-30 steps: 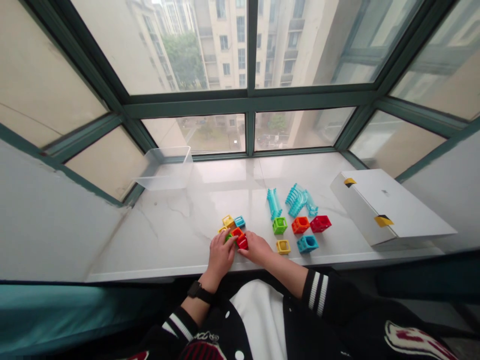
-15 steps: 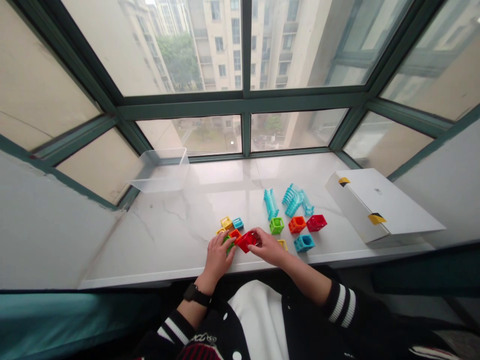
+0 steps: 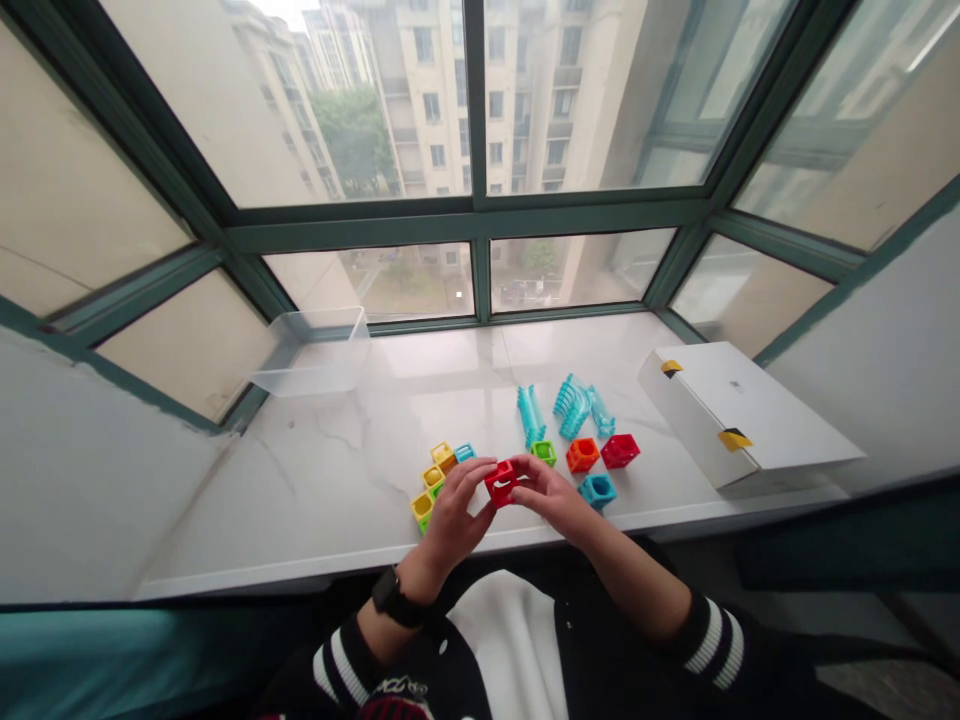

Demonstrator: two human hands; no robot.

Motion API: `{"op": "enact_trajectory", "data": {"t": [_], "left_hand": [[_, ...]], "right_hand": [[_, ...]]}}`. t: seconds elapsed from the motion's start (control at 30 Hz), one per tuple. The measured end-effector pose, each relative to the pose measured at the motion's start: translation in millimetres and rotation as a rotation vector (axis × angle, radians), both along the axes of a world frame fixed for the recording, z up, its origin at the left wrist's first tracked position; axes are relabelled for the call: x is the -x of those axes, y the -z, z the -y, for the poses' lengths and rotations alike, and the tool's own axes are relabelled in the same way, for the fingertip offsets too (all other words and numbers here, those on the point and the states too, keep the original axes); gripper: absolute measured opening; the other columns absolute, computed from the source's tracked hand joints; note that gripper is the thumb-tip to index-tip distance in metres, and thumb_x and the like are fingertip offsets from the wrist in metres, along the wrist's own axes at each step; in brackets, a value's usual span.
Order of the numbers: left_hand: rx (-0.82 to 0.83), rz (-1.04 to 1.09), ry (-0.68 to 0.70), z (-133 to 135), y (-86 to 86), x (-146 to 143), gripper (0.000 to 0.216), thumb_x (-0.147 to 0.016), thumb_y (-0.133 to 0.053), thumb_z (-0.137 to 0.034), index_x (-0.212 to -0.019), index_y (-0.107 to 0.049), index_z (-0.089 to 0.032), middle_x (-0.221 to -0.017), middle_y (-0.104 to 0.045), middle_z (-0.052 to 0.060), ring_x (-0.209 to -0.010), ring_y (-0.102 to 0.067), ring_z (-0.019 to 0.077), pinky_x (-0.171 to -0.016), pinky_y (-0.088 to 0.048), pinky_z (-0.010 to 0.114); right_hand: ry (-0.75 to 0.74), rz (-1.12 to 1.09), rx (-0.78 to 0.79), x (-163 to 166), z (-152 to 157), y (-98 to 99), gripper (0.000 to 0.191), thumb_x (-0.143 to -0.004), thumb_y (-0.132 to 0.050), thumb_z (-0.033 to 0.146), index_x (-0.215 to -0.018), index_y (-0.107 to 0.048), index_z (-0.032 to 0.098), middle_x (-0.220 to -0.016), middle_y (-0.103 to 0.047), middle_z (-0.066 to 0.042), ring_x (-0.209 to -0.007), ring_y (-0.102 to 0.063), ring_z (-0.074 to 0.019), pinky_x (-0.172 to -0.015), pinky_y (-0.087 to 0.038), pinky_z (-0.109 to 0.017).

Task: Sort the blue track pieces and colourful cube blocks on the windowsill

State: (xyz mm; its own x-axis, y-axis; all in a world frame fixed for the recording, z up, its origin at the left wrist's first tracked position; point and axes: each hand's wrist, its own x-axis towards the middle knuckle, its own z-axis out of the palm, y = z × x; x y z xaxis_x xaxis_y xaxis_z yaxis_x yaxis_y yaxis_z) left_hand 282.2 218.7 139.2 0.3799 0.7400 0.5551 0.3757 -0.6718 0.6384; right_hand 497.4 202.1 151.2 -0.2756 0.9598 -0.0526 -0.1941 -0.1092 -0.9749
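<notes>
A red cube block (image 3: 501, 484) with open sides is held between my two hands, just above the white sill. My left hand (image 3: 459, 508) is closed on its left side, fingertips against it. From the right, my right hand (image 3: 552, 494) pinches the same block between thumb and fingers. Beside and partly behind my left hand sits a cluster of yellow blocks (image 3: 422, 507), with green parts among them and a blue block (image 3: 465, 453) at the far end. Close beyond my right hand stand a green block (image 3: 543, 453), an orange block (image 3: 582, 456) and a turquoise block (image 3: 598, 490).
Another red block (image 3: 621, 451) lies right of the orange one. Translucent turquoise track pieces (image 3: 574, 403) lie farther back. A white box (image 3: 765, 405) stands at the right, and a clear plastic bin (image 3: 311, 382) at the back left, near the window frame (image 3: 352, 235).
My left hand has left the block cluster and joined my right hand on the red block. The block is turned, showing its opening. The view has shifted slightly.
</notes>
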Motion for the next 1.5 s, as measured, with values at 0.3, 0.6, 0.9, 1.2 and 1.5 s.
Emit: {"op": "enact_trajectory", "data": {"t": [0.3, 0.6, 0.9, 1.2, 1.5], "left_hand": [[0.165, 0.071, 0.029, -15.3, -14.7, -34.9, 0.036, -0.092, -0.075, -0.028, -0.126, -0.064, -0.026, -0.125, -0.069, 0.01, -0.119, -0.066, 0.0265, -0.104, -0.057, 0.046], [0.225, 0.064, 0.177, -34.7, -27.6, -101.9, 0.04, -0.088, -0.076, -0.022, -0.125, -0.063, -0.026, -0.122, -0.067, 0.009, -0.116, -0.064, 0.0259, -0.104, -0.054, 0.043], [0.242, -0.022, 0.376, -52.3, -28.8, -180.1, 0.058, -0.088, -0.069, -0.016, -0.143, -0.055, -0.026, -0.138, -0.061, 0.011, -0.129, -0.059, 0.0285, -0.113, -0.05, 0.048], [0.764, 0.134, 0.439, -66.6, 4.5, -217.5, 0.082, -0.084, -0.07, -0.017, -0.16, -0.04, -0.023, -0.156, -0.054, 0.019, -0.146, -0.05, 0.034, -0.121, -0.042, 0.056], [1.005, 0.164, 0.403, -66.2, 36.3, -252.9, 0.091, -0.075, -0.071, -0.022, -0.161, -0.039, -0.025, -0.146, -0.064, 0.013, -0.13, -0.064, 0.0323, -0.106, -0.055, 0.046]], "right_hand": [[0.186, 0.315, -0.238, -23.3, 8.9, -20.9, 0.062, -0.086, -0.081, 0.043, -0.141, -0.055, 0.026, -0.142, -0.058, -0.012, -0.125, -0.066, -0.0276, -0.107, -0.059, -0.046], [0.48, 0.6, -0.379, -71.4, 7.9, -23.1, 0.057, -0.087, -0.078, 0.041, -0.139, -0.061, 0.028, -0.135, -0.064, -0.012, -0.12, -0.066, -0.031, -0.098, -0.063, -0.046], [0.631, 0.819, -0.409, -142.6, 14.9, -22.5, 0.063, -0.086, -0.078, 0.045, -0.144, -0.061, 0.028, -0.137, -0.065, -0.012, -0.127, -0.064, -0.0328, -0.107, -0.058, -0.05], [0.817, 0.723, -0.146, -214.9, 4.0, 20.2, 0.082, -0.081, -0.08, 0.051, -0.152, -0.054, 0.02, -0.138, -0.068, -0.015, -0.112, -0.072, -0.0298, -0.105, -0.059, -0.052], [0.717, 0.707, -0.142, -218.9, -15.5, 52.1, 0.074, -0.079, -0.079, 0.044, -0.145, -0.059, 0.02, -0.142, -0.067, -0.014, -0.112, -0.073, -0.0271, -0.107, -0.058, -0.05]]}}
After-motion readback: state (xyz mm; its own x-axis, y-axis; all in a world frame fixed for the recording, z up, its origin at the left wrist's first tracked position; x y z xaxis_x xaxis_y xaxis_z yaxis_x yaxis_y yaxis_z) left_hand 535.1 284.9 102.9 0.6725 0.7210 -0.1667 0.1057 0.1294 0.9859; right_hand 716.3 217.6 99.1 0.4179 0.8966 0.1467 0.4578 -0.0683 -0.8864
